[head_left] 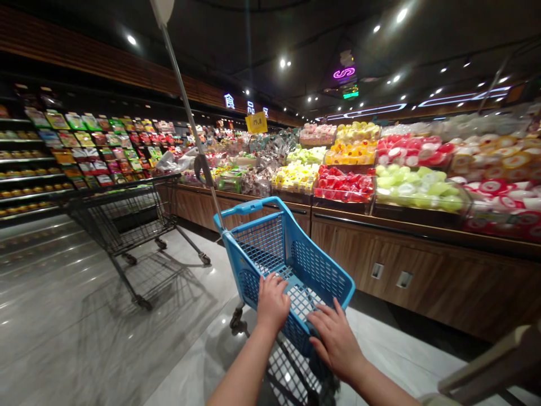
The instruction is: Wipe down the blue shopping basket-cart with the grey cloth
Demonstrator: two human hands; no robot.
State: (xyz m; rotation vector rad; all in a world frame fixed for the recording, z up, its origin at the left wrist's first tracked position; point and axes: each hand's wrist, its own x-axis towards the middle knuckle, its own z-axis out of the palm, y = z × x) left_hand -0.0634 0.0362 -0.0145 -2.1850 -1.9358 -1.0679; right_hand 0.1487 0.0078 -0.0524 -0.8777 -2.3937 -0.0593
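Note:
A small blue plastic shopping cart [310, 264] stands right in front of me, and no goods show in its basket. My left hand [273, 301] is closed over the cart's near left rim, fingers curling inward. At the near right corner, my right hand [336, 341] holds the rim, its fingers over the edge and its thumb on the outer side. The blue handle [245, 208] lies at the far end. Beside it rises a thin metal pole [181, 84]. Part of the cart's underside is hidden behind my arms.
A dark wire shopping cart [139, 231] stands to the left on grey floor tiles. Beyond my cart runs a wood-fronted counter [359, 245] with bins of wrapped sweets and jelly cups [416, 186]. Packaged goods [97, 141] fill shelves at left. A beige object [494, 361] juts in at lower right.

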